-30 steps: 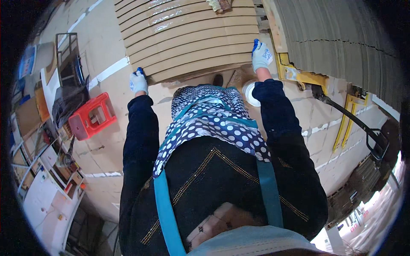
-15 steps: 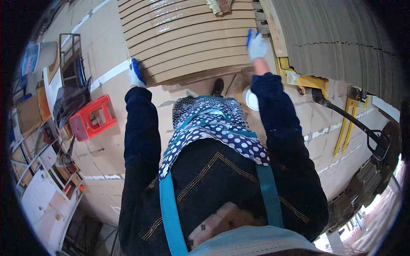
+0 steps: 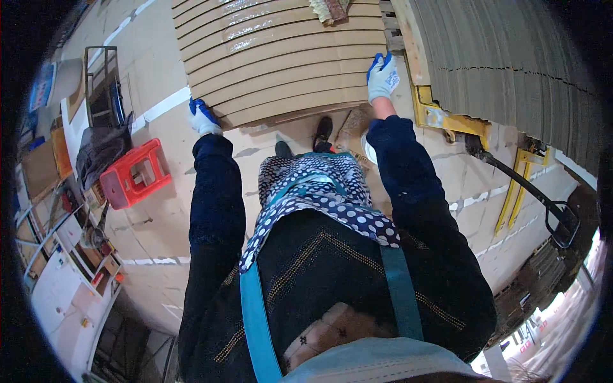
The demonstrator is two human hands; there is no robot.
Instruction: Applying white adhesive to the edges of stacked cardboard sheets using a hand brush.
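Note:
In front of me lie overlapping brown cardboard sheets, fanned so their edges form several curved dark lines. My left hand, in a white glove with blue fingertips, is closed at the near left corner of the nearest sheet. My right hand, gloved the same way, has its fingers curled at the right edge, a little farther from me. What lies under the fingertips is partly hidden. On the sheets' far part rests a small brown and cream piece with a ragged edge.
A tall stack of grey-brown sheets rises on the right beside a yellow metal frame. Near it are a black-handled bar and a white round container. A red plastic stool stands on the left, close to a dark draped cloth.
My right hand has come slightly nearer to me and its fingers have drawn in at the sheet's edge. My left hand stays at the corner. A second shoe now shows below the sheets.

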